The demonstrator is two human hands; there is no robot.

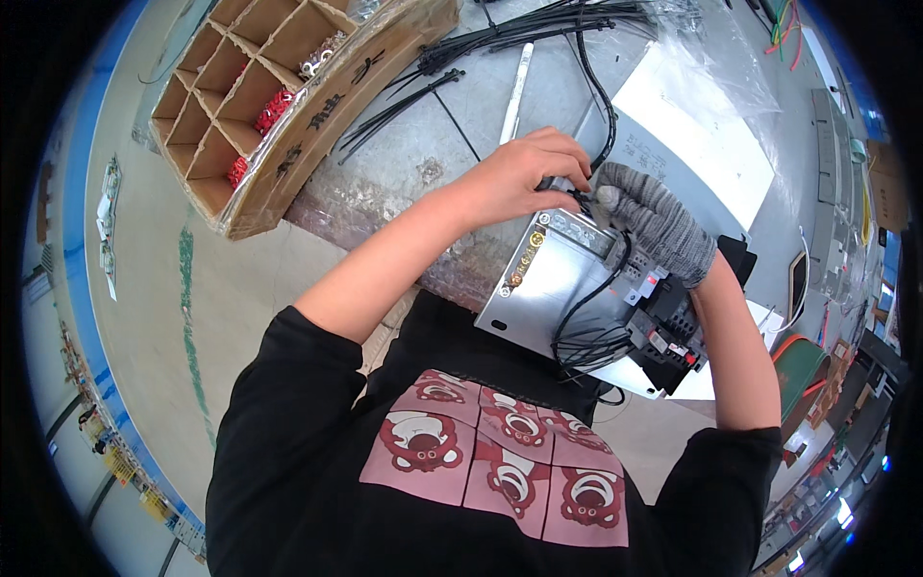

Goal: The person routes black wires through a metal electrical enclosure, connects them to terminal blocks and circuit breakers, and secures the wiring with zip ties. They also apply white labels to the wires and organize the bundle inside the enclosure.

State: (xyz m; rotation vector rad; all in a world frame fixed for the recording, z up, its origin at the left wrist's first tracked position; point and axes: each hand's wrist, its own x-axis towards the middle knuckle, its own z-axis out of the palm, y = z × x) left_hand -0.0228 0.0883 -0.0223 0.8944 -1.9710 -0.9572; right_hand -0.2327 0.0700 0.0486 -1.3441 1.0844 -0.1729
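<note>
Grey metal makes the body of the electrical unit point(558, 288), a flat box that lies tilted on the tabletop point(423, 163) just in front of the person. Black components point(673, 327) with small red parts sit along its right edge, and thin black wires point(586, 337) run over its plate and gather in a bundle at the near side.

Both hands meet at the far edge of the box. The left hand point(524, 173) is bare; its fingers are curled narrow and pinch something small there, probably the end of a black cable point(601, 106) that comes down from the far side. The right hand point(654, 216) wears a grey knitted glove and is also closed narrow, with the fingertips pressed against the same place. What exactly is between the fingers I cannot tell, because the hands hide it.

To do this step well, I think the box should stay steady, so one hand should press it down lightly while the other guides the cable end. The cable should go in straight, not bent sharply, and the loose wires on the plate should stay free of the fingers. The glove gives less feeling, so the fine work is better for the bare hand.

Farther left on the tabletop stands a cardboard box with compartments point(260, 87); some hold red parts point(274, 108). A bunch of black cable ties point(500, 43) lies at the far side, and a white strip point(516, 91) lies beside them.
</note>
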